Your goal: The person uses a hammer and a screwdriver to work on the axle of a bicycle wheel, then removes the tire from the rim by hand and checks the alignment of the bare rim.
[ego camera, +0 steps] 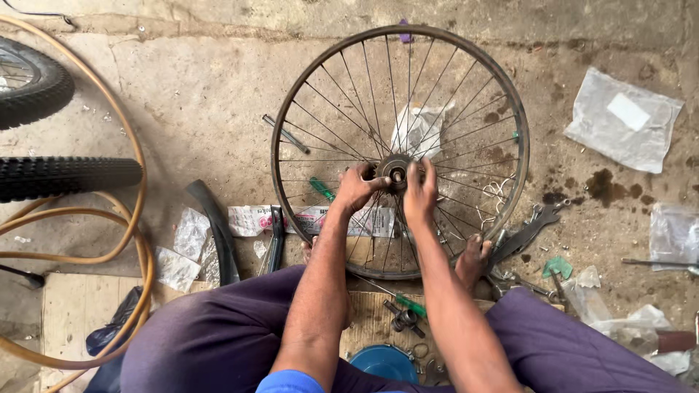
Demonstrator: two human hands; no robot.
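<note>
Stained concrete floor [204, 94] w/ scattered tools, plastic bags & an orange hose [135, 182]. Bare spoked bike wheel [320, 73] stands upright betw. the person's knees. Left hand [357, 188] & right hand [419, 195] both grip its centre hub [397, 172], fingers curled on either side.

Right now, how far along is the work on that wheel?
Done: the wheel lies bare on the floor, its tyre off to the side. In hand: both hands, left hand and right hand, grip the hub. Left: wrenches and small parts lie loose, so reassembly looks undone.
</note>
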